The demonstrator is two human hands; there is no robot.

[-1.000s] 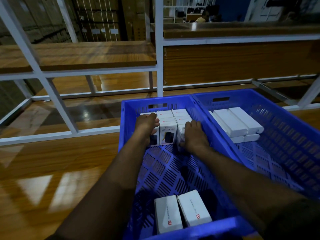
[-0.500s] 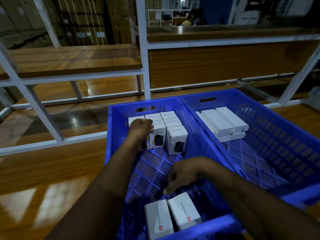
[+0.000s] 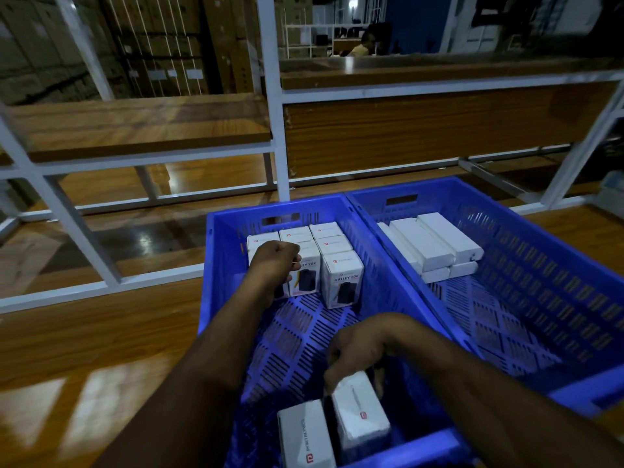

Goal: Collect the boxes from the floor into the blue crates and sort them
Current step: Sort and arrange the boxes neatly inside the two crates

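Head view: the right hand [image 3: 354,358] grips a white box [image 3: 361,412] at six o'clock in the left blue crate [image 3: 216,265]; the left hand [image 3: 275,260], fingers curled, steadies upright boxes [image 3: 341,278] at twelve. Stiff, light-looking cartons, best pinched across their short sides.

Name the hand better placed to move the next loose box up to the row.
Right. The right hand already grips a loose box at the near end; the left hand rests on the row at the far end.
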